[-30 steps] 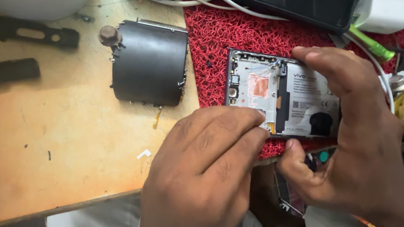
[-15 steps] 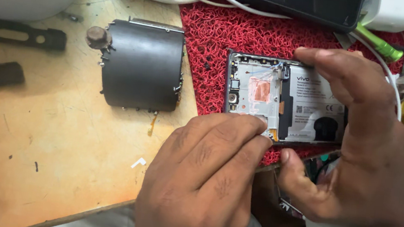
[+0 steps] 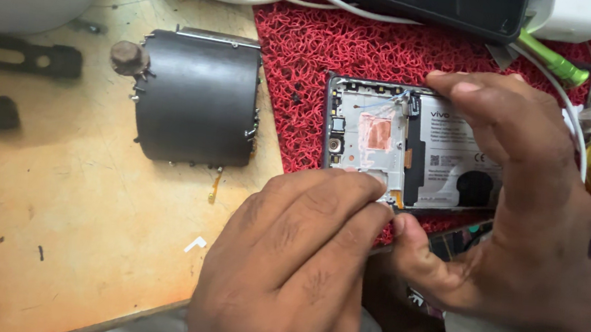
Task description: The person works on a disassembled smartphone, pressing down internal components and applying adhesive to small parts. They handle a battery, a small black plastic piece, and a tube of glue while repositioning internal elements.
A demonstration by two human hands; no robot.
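On a red looped mat (image 3: pixel 306 51), the right hand (image 3: pixel 523 202) clamped the opened back-off phone (image 3: pixel 413 145) while the left hand (image 3: pixel 294 260) pinched at its lower edge, best worked gently.

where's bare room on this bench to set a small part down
Bare wooden benchtop lies below the dark curved metal plate and beside the left hand. A narrower red mat strip runs between plate and opened phone. It is crowded along the top with white cables, and at the right hand.
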